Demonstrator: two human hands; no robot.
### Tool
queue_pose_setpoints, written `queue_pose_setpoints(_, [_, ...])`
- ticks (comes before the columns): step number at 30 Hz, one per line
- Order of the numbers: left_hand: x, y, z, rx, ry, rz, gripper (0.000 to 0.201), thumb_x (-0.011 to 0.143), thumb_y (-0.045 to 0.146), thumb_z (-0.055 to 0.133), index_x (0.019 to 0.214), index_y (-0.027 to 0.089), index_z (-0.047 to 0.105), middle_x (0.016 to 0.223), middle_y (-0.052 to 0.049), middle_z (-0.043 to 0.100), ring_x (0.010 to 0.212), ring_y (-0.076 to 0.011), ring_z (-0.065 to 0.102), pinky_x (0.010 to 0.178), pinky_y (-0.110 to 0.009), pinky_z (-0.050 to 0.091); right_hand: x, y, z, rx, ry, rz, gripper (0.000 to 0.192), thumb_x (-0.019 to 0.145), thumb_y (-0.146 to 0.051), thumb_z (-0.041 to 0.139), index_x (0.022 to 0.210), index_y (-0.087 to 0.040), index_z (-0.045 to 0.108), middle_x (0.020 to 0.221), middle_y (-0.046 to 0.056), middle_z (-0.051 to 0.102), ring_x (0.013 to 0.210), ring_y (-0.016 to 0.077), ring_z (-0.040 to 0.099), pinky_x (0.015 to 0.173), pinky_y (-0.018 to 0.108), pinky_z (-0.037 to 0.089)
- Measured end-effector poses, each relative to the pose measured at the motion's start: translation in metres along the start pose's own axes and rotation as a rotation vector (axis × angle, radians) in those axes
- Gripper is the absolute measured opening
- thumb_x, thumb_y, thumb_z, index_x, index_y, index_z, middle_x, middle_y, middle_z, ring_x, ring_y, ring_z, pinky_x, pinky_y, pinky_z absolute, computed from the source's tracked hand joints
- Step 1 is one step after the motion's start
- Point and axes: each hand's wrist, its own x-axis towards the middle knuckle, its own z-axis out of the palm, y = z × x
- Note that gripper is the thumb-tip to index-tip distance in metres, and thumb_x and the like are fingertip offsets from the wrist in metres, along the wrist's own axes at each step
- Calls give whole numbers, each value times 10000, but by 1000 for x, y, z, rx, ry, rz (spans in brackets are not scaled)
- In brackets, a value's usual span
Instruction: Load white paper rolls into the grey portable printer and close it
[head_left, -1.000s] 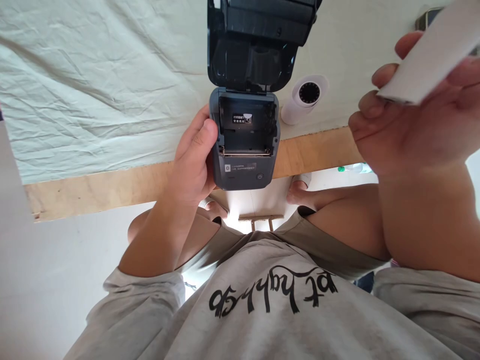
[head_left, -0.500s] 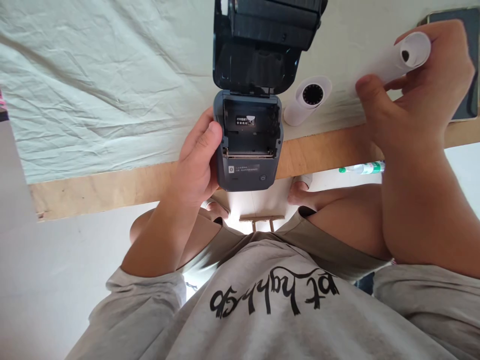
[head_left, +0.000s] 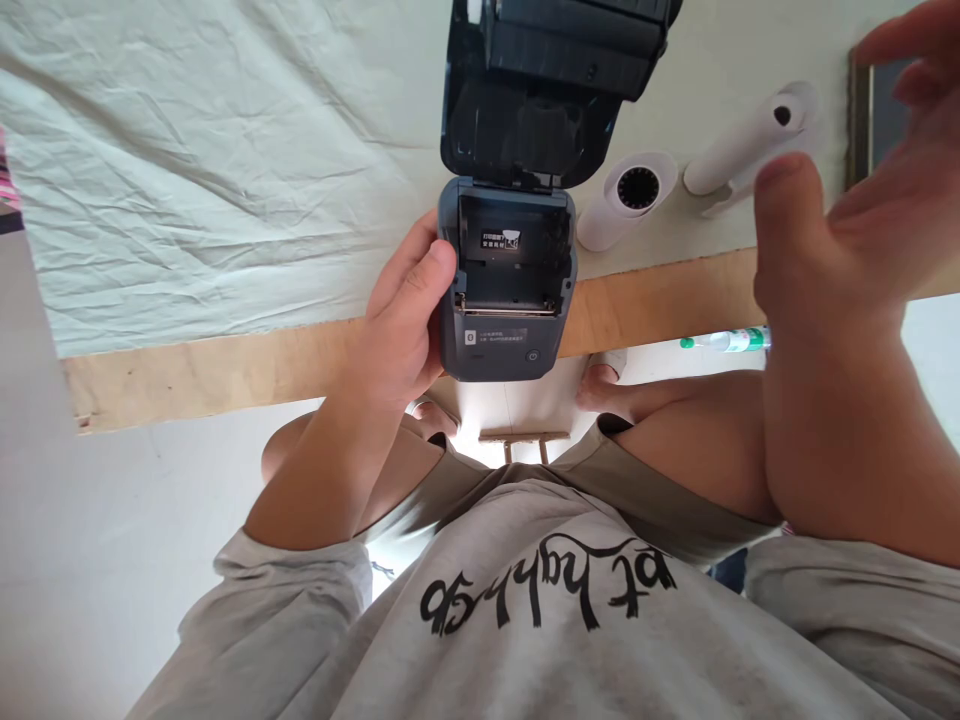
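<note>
A small dark grey label printer (head_left: 507, 330) sits at the table's near edge with its lid (head_left: 551, 90) swung up and its paper bay empty. My left hand (head_left: 401, 320) grips the printer's left side. Two white paper rolls lie to its right: one (head_left: 628, 200) with a dark core beside the printer, a thinner one (head_left: 750, 145) farther right. My right hand (head_left: 847, 240) hovers just right of the thinner roll, fingers spread, holding nothing.
A wrinkled pale cloth (head_left: 225, 150) covers the wooden table (head_left: 210, 370). A dark flat device (head_left: 877, 110) lies at the far right, partly behind my right hand. A bottle with green print (head_left: 724, 340) lies on the floor below the table edge.
My right hand set the thinner paper roll down on the cloth and let go, drawing back to the right. My left hand stayed on the printer.
</note>
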Motion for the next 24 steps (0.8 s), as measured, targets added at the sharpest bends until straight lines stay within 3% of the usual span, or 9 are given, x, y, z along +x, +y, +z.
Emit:
queue_pose_setpoints(1, [0, 0, 0, 4, -3, -3, 385, 892, 545, 512, 1127, 256, 605, 1096, -30, 671, 1111, -262, 663, 820, -357, 590, -2, -7, 3, 94, 15, -49, 408, 753, -376, 636, 1147, -266, 640, 1061, 81, 651, 969, 266, 614, 804, 403, 462])
queue_pose_setpoints(3, [0, 0, 1, 11, -6, -11, 390, 898, 543, 501, 1138, 252, 597, 1102, -33, 671, 1116, -268, 657, 828, -363, 581, -5, -21, 11, 164, -102, -34, 505, 725, -350, 666, 1217, -264, 595, 1103, 90, 622, 1023, 275, 604, 857, 420, 483])
queue_pose_setpoints(6, [2, -1, 3, 19, -4, 12, 409, 906, 538, 485, 1158, 232, 587, 1114, -39, 675, 1085, -265, 659, 821, -369, 574, -9, -36, 25, 114, -310, -69, 621, 748, -276, 675, 1328, -237, 457, 1303, 121, 539, 1269, 280, 504, 1063, 455, 449])
queue_pose_setpoints(8, [3, -1, 4, 28, -10, 35, 428, 900, 552, 483, 1159, 229, 589, 1131, -40, 675, 1073, -260, 660, 836, -374, 573, -10, -39, 31, 61, -354, -49, 644, 777, -247, 659, 1360, -265, 386, 1420, 110, 451, 1367, 274, 420, 1130, 475, 402])
queue_pose_setpoints(10, [4, -2, 3, 45, -29, 32, 445, 893, 578, 474, 1153, 238, 597, 1133, -39, 676, 1054, -255, 667, 833, -378, 576, -9, -37, 34, 24, -356, -9, 682, 772, -234, 665, 1374, -312, 354, 1461, 81, 403, 1384, 285, 400, 1091, 480, 438])
queue_pose_setpoints(14, [4, -2, 2, 35, -32, 31, 434, 895, 569, 473, 1145, 243, 613, 1116, -39, 677, 989, -228, 679, 779, -362, 592, -8, -32, 33, -14, -330, 51, 718, 722, -183, 696, 1345, -347, 378, 1338, 44, 523, 1218, 276, 545, 870, 424, 537])
queue_pose_setpoints(17, [2, -1, 1, 29, -30, 29, 427, 899, 563, 474, 1147, 245, 615, 1096, -37, 677, 948, -214, 688, 727, -346, 602, -9, -31, 33, -63, -343, 122, 635, 739, -192, 699, 1286, -336, 411, 1134, 16, 633, 1027, 242, 616, 871, 425, 524])
queue_pose_setpoints(20, [0, 1, 1, 65, -44, 2, 432, 905, 576, 453, 1143, 253, 614, 1067, -38, 682, 907, -217, 699, 613, -321, 589, -9, -30, 35, -82, -343, 164, 551, 728, -240, 718, 1204, -327, 455, 1043, 11, 645, 963, 237, 622, 836, 419, 525])
queue_pose_setpoints(24, [-1, 1, 0, 72, -30, 28, 414, 908, 573, 456, 1110, 256, 629, 1044, -27, 687, 970, -231, 699, 628, -315, 594, -8, -27, 40, -79, -315, 135, 313, 719, -286, 746, 949, -278, 534, 942, 3, 663, 875, 225, 635, 768, 404, 524])
